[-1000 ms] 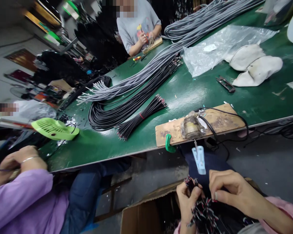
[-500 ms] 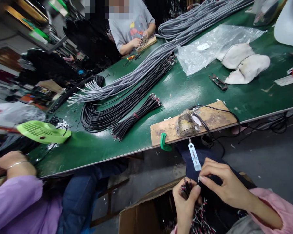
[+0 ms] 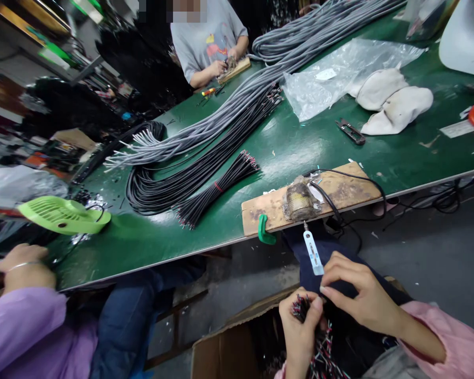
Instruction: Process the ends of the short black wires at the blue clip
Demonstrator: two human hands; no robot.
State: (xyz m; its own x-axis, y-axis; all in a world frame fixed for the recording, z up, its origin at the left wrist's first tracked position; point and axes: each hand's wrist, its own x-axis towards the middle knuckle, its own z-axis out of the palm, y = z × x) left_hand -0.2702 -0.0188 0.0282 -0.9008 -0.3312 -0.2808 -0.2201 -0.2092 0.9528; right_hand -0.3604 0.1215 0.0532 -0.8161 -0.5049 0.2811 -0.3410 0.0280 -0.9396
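Head view: nearest, below the wooden board (image 3: 347,184), the left hand (image 3: 302,323) has its fingers closed around a bundle of thin wires (image 3: 300,307), and more loose ends (image 3: 324,350), red, white and black, hang under this hand. The right hand (image 3: 353,289) is just beside it, its fingers pinching what looks like one wire of the bundle, though this wire is too small to see well. I judge that the left grip is the weak point: many thin wires share one fist, so if it loosens under a pull, some may slip toward the cardboard box (image 3: 217,358), or tangle with the hanging ones. Between the hands and the board, a light-blue plastic piece (image 3: 313,253) hangs from a metal tip (image 3: 305,225); the right knuckles are near, so a raised hand might knock it. The black cord (image 3: 331,200) crossing the board could perhaps catch a sleeve (image 3: 430,331). Compared with one second ago, the right fingers, then apart from the left thumb, are now close against it, and the blue piece, then twisted, shows its flat face. Beyond the board, on the counter (image 3: 292,137), the tied black bundle (image 3: 209,195) lies as before.
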